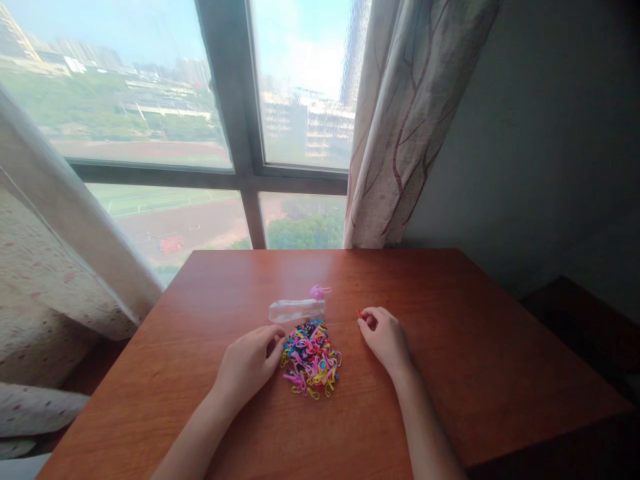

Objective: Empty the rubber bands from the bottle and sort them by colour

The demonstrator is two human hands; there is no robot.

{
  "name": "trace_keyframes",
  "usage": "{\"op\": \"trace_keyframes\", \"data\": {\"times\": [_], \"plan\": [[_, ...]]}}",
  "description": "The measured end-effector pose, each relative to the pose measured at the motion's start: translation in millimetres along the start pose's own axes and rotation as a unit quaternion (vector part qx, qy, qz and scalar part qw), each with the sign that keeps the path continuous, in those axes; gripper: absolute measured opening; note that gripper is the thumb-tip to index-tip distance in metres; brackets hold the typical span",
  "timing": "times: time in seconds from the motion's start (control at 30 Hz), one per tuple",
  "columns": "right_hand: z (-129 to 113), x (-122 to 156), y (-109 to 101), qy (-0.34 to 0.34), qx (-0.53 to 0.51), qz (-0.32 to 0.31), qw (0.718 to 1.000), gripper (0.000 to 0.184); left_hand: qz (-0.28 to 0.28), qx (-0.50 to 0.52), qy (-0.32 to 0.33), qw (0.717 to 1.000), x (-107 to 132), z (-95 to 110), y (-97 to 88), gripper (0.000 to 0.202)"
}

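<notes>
A heap of small coloured rubber bands (311,359) lies on the reddish wooden table (450,320) between my hands. My left hand (249,363) rests on the table at the heap's left edge, fingers curled and touching the bands. My right hand (384,338) lies to the right of the heap, its fingertips pinched on a small red band (359,313). Just beyond the heap lies a clear plastic bottle (296,310) on its side, with a pink cap (319,292) next to its right end.
The table stands against a large window (235,133) with a dark frame. A patterned curtain (405,120) hangs at the right and a pale one (55,267) at the left. A grey wall and a dark piece of furniture (585,327) are to the right.
</notes>
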State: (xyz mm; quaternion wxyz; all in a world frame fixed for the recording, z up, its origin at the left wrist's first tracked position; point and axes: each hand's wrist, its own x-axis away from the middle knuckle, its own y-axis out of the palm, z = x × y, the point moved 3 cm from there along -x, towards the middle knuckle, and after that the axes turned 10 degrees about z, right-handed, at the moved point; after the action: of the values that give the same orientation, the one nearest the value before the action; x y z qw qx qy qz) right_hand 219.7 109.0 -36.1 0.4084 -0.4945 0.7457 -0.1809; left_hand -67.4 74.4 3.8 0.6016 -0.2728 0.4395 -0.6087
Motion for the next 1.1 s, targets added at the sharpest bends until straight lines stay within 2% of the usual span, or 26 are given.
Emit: {"op": "trace_keyframes", "data": {"times": [0.23,0.63,1.1], "plan": [[-8.5,2.6,6.7,-0.024,0.005,-0.026,0.999,0.015,-0.002,0.003,0.003,1.0,-0.9,1.0,0.7,0.021],[-11.8,4.4,11.2,-0.011,0.025,0.009,1.0,0.017,-0.005,0.006,0.006,1.0,-0.4,-0.8,2.9,0.022],[-17.2,2.2,17.5,-0.022,0.01,0.009,1.0,0.015,0.003,0.012,0.008,1.0,-0.7,-1.0,3.9,0.021]]}}
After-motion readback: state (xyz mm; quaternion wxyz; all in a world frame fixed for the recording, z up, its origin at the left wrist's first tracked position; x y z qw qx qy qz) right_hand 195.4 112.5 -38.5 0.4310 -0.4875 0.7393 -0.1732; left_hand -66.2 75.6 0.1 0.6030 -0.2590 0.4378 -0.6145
